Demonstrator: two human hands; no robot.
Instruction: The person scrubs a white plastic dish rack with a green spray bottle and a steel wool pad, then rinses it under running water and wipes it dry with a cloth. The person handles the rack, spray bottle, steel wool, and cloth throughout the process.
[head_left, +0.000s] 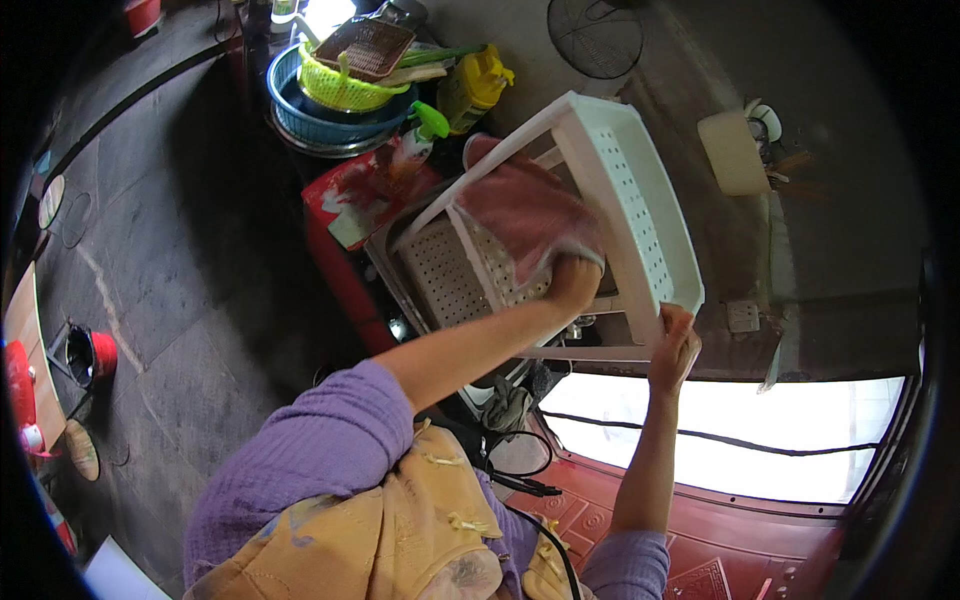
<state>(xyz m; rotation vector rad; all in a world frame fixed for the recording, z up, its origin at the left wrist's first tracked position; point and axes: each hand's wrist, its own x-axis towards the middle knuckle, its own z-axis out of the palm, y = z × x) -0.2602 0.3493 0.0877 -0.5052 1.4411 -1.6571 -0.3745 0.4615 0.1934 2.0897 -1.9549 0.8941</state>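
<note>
A white plastic shelf rack with perforated trays (664, 217) is held tilted in front of me. My right hand (675, 345) grips the lower corner of its outer tray. My left hand (576, 283) reaches between the tiers with a dusty-red cloth (525, 206) in its grasp; the cloth, partly blurred, spreads over the frame and a lower tray. Most of the fingers of my left hand are hidden by the cloth's edge. Below the rack, part of a sink with a tap (576, 328) shows.
A spray bottle with a green head (429, 124), a yellow jug (480, 86) and stacked blue and yellow-green baskets (337, 124) stand beyond the rack. A grey rag (508, 405) lies nearby. A wall socket (742, 316) and bright window (750, 427) are at right.
</note>
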